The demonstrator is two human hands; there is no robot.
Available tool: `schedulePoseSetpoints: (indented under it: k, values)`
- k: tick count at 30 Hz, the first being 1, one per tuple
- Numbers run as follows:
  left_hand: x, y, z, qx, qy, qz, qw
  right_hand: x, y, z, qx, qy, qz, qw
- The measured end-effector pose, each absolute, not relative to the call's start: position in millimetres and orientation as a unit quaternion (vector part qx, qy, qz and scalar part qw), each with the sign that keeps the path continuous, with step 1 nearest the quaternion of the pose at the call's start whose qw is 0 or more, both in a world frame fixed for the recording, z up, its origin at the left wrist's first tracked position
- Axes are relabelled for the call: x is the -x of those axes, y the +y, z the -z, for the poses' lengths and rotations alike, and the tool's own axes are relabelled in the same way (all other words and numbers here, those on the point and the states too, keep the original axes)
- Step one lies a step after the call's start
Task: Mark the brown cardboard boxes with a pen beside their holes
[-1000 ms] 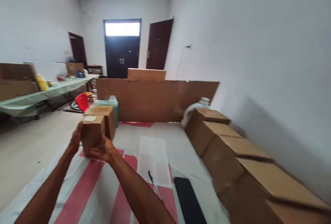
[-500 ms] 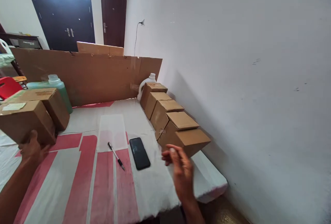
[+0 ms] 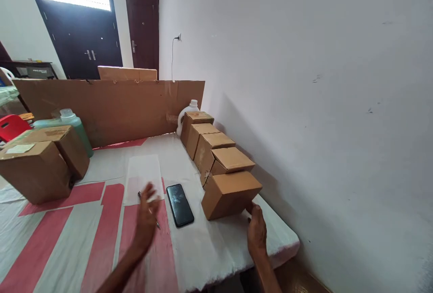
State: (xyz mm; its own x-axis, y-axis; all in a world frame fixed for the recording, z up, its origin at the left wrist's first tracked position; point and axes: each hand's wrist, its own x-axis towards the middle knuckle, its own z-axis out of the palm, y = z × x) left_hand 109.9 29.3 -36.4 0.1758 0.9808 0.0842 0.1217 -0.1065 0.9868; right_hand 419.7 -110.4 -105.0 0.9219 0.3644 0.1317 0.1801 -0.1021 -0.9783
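Fingers of the right hand touch the near right corner of the nearest cardboard box, not yet closed round it; the hand looks loosely curled against the box's lower edge. The left hand hangs open and blurred above the surface, fingers spread, holding nothing, just over a pen and near a dark phone that lies flat.

From the head view, that nearest box sits at the near end of a row of boxes running along the white wall on the right, each touching the next. It stands a little skewed from the row, close to the surface's near right edge. It is plain brown corrugated card, matt, square-cornered, flaps shut. I would judge it stiff enough to keep its shape and not slippery; its weight cannot be told from here. A hand on each of two opposite side faces, low down, would seem the safe hold, since the corners could crush.

The surface wears a white cloth with broad red stripes, soft and slightly rumpled. At the far left stand two larger boxes, one bearing a pale label, with a green plastic jug behind them. A long cardboard sheet stands upright across the far side, and a white jug peeks out at the far end of the row. Dark doors lie beyond.
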Motion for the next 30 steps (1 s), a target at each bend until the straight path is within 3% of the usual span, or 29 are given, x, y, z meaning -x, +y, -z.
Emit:
schedulePoseSetpoints:
  k: [4, 6, 9, 15, 22, 27, 30]
  values:
    - [-197.4, -27.5, 51.6, -0.664, 0.311, -0.312, 0.605, -398.4, -141.4, 119.4, 0.762, -0.174, -0.081, 0.619]
    - [-219.5, -38.1, 46.8, -0.690, 0.276, -0.258, 0.617, -392.8, -150.8, 123.9, 0.763, -0.177, -0.096, 0.614]
    - [-220.3, -37.5, 37.1, -0.695, 0.280, -0.275, 0.602, -380.3, -152.5, 122.4, 0.760, -0.207, -0.131, 0.603]
    - [-111.2, -19.3, 32.3, -0.630, 0.336, -0.450, 0.537, -299.7, -115.8, 91.7, 0.669, -0.460, -0.068, 0.580]
    - [37.3, -6.0, 61.2, -0.449, 0.551, -0.559, 0.426, -164.6, -63.1, 80.7, 0.511, -0.693, -0.137, 0.490]
    - [73.4, 9.5, 61.8, -0.412, 0.590, -0.579, 0.383, -133.9, -40.0, 78.6, 0.445, -0.743, -0.159, 0.474]
    - [78.4, 18.5, 54.4, -0.434, 0.601, -0.576, 0.345, -139.3, -13.2, 76.3, 0.474, -0.684, -0.241, 0.499]
